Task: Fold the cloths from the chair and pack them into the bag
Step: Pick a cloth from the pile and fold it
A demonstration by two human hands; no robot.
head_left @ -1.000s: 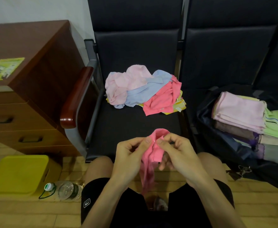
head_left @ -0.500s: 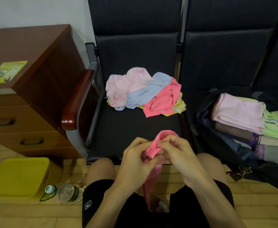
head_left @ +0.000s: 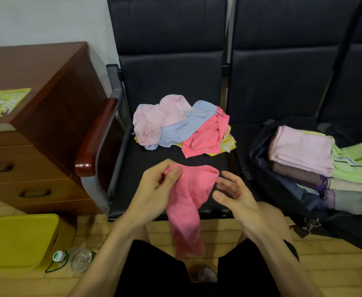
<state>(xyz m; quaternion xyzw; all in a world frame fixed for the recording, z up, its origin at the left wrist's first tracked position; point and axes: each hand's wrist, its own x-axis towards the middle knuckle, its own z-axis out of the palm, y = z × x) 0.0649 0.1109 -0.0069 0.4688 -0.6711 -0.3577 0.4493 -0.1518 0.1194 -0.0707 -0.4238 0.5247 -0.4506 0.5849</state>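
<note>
Hanging limp from the left hand (head_left: pixel 154 189), the coral-pink cloth (head_left: pixel 186 202) looks light, soft and floppy, the kind that sags wherever it is not held. Thumb and fingers pinch its upper left corner, and the rest drapes down between the person's knees, in front of the chair (head_left: pixel 145 168) seat. The right hand (head_left: pixel 238 196) is loose and holds nothing, fingers spread just beside the cloth's other top corner. I'd say that corner is the place to take it, so the edge pulls straight for folding. More crumpled cloths (head_left: pixel 175 125) lie heaped on the chair, and the bag (head_left: pixel 259 155) to the right holds a folded stack (head_left: pixel 302 146).
</note>
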